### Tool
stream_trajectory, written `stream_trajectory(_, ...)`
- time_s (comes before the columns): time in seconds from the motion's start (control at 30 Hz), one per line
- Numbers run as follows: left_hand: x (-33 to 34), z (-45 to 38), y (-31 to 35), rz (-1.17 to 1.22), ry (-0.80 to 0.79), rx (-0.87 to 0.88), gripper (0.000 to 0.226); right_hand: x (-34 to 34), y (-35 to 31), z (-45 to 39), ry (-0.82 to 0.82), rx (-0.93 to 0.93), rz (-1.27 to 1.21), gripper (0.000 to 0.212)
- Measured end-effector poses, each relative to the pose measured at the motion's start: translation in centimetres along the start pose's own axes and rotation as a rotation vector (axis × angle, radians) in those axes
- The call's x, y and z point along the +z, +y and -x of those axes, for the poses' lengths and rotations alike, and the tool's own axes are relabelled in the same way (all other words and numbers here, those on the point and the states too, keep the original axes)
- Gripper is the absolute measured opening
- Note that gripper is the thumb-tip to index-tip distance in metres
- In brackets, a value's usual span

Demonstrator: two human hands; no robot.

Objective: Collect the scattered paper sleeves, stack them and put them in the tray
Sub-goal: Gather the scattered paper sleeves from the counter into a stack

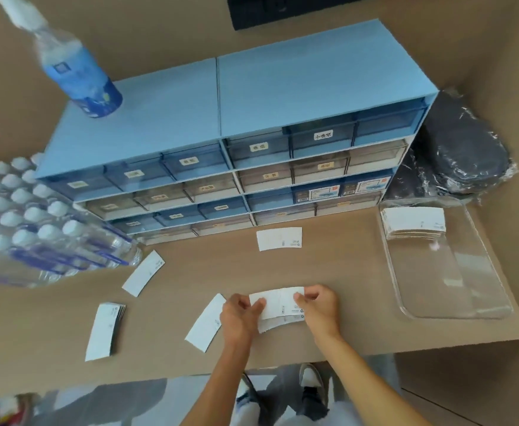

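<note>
My left hand (240, 313) and my right hand (317, 305) both grip a small stack of white paper sleeves (279, 307) at its two ends, just above the brown table. One loose sleeve (206, 323) lies right beside my left hand. More sleeves lie apart: one (279, 239) near the drawer unit, one (143, 273) by the bottle pack, and a thin pile (104, 331) at the left. The clear plastic tray (455, 302) at the right holds a stack of sleeves (414, 223) in its far end.
A blue drawer cabinet (221, 124) stands along the back with a water bottle (76, 72) on top. A shrink-wrapped pack of bottles (30, 222) sits at the left. Dark wrapped bags (461, 152) lie behind the tray. The table edge (282, 362) runs close to me.
</note>
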State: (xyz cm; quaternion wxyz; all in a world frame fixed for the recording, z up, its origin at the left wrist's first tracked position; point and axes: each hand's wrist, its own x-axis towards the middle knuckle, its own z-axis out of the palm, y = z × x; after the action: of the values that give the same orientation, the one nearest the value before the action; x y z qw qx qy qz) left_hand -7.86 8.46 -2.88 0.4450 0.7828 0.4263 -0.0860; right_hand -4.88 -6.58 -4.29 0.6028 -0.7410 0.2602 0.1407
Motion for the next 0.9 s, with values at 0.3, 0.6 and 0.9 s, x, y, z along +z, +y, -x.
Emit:
stream_trajectory(0.3,0.3,1.3,-1.8,-0.04,0.013,-0.029,0.03,0.1,0.7,0.8,-0.007,-0.186,0.397,0.017)
stream_trajectory(0.6,0.9,0.4,0.3,-0.16,0.053,0.046,0.03,0.8,-0.3,0.9,-0.026,-0.185,0.543,0.013)
stream_trajectory(0.9,1.7,0.5,0.9,-0.368,0.038,0.1,0.044,0.7,-0.5,0.3,-0.019,-0.155,0.57,0.015)
